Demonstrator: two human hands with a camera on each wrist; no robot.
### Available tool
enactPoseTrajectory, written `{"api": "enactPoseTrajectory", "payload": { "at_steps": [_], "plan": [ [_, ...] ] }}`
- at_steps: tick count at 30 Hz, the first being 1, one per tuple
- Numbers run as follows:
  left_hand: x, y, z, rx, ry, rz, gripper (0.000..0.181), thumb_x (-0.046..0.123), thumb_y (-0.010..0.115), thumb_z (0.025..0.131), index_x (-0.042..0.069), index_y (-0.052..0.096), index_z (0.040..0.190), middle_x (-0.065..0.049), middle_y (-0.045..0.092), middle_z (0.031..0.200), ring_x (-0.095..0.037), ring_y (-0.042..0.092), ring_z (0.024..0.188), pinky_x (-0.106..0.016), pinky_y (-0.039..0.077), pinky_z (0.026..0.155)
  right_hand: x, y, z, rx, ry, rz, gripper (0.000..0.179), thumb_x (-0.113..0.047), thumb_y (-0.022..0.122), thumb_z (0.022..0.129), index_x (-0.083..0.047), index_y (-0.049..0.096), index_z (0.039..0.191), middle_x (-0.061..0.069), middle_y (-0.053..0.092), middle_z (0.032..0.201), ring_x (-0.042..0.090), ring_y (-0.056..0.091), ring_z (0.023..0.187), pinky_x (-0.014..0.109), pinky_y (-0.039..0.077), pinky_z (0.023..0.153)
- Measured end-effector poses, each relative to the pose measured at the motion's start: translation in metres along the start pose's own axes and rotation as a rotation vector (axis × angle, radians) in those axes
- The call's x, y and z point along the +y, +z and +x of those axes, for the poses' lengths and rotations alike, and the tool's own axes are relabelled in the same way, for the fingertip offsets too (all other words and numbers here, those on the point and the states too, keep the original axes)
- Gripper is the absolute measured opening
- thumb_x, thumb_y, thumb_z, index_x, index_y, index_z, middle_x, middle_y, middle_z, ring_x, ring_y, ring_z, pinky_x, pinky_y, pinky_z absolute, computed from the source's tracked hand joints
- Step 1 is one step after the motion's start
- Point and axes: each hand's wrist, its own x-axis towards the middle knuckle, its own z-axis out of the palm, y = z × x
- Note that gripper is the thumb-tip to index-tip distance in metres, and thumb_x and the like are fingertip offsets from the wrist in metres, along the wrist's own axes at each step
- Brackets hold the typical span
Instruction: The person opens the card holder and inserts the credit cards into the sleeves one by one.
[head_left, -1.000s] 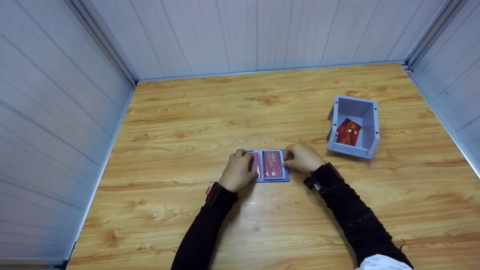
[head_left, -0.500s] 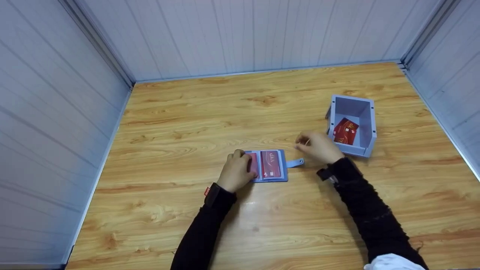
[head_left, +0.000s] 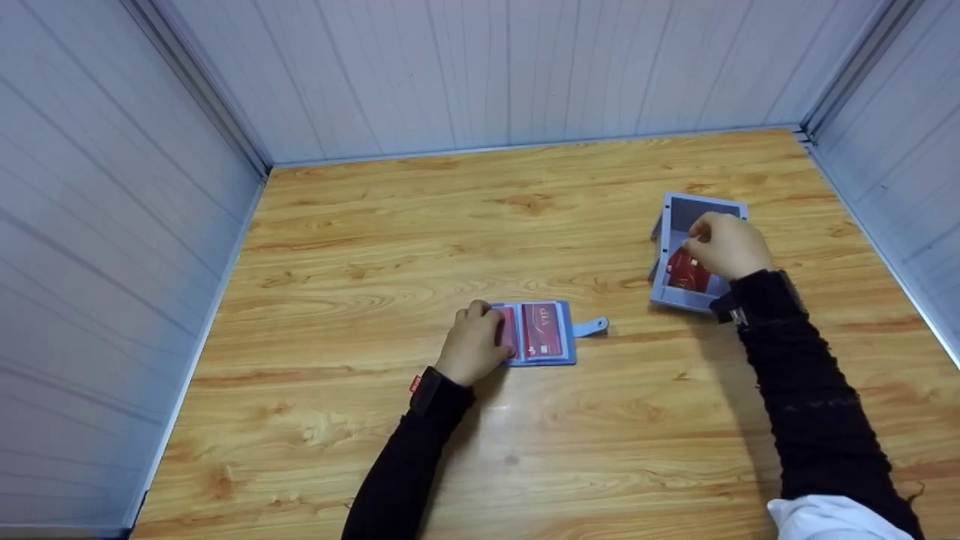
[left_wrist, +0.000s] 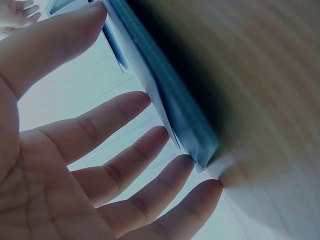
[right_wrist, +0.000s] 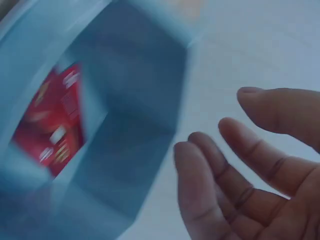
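A blue card holder (head_left: 571, 355) lies spread on the wooden table in the head view, its strap (head_left: 591, 327) pointing right. Behind its clear right-hand sleeve shows a red VIP card (head_left: 541, 330). My left hand (head_left: 471, 346) rests on the left half, partly covering another red card. In the left wrist view, its extended fingertips touch the holder's edge (left_wrist: 175, 95). My right hand (head_left: 727, 246) is over a grey-blue bin (head_left: 682, 298), holding nothing. Red cards (right_wrist: 55, 125) overlap on the bin floor; the right wrist view shows thumb and fingers apart beside them.
The bin stands right of the holder, its walls rising around the cards. Pale panel walls (head_left: 465, 75) enclose the table (head_left: 360, 247) at the back and both sides.
My right hand has left the holder's right edge and moved right and away from me to the bin, uncovering the strap. The left hand has stayed in place.
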Motion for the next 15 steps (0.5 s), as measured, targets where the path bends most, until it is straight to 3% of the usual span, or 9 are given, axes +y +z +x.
{"api": "enactPoseTrajectory", "payload": {
  "at_steps": [3, 7, 9, 15],
  "plan": [
    [0.0, -0.001, 0.0, 0.0, -0.002, -0.002, 0.051, 0.02, 0.081, 0.075, -0.001, 0.064, 0.118, -0.02, 0.055, 0.126, -0.04, 0.051, 0.114, -0.049, 0.047, 0.096, 0.011, 0.005, 0.008, -0.016, 0.025, -0.081, 0.037, -0.019, 0.058, 0.091, 0.012, 0.062, 0.111, 0.034, 0.063, 0.107, 0.047, 0.06, 0.092, 0.057, 0.046, 0.082],
    [0.0, -0.001, -0.001, 0.0, 0.006, 0.004, 0.05, 0.02, 0.08, 0.075, -0.001, 0.065, 0.117, -0.02, 0.055, 0.125, -0.04, 0.051, 0.113, -0.049, 0.048, 0.095, 0.021, 0.015, 0.017, -0.025, 0.051, -0.193, 0.028, -0.018, 0.059, 0.085, 0.008, 0.059, 0.076, 0.027, 0.063, 0.078, 0.044, 0.06, 0.076, 0.056, 0.048, 0.073],
    [-0.001, -0.001, -0.001, 0.005, 0.017, 0.012, 0.048, 0.02, 0.079, 0.076, -0.001, 0.065, 0.117, -0.02, 0.055, 0.124, -0.04, 0.052, 0.111, -0.049, 0.048, 0.094, 0.023, 0.019, 0.021, -0.047, 0.061, -0.227, 0.027, -0.018, 0.059, 0.083, 0.005, 0.056, 0.069, 0.025, 0.062, 0.073, 0.043, 0.06, 0.072, 0.056, 0.048, 0.071],
    [0.0, -0.001, -0.001, -0.001, 0.028, 0.024, 0.049, 0.021, 0.078, 0.078, -0.002, 0.064, 0.119, -0.022, 0.055, 0.125, -0.04, 0.052, 0.109, -0.048, 0.049, 0.092, 0.025, 0.028, 0.025, -0.13, 0.089, -0.248, 0.027, -0.015, 0.055, 0.082, 0.011, 0.063, 0.081, 0.033, 0.066, 0.087, 0.045, 0.063, 0.078, 0.058, 0.05, 0.073]
  ]
}}
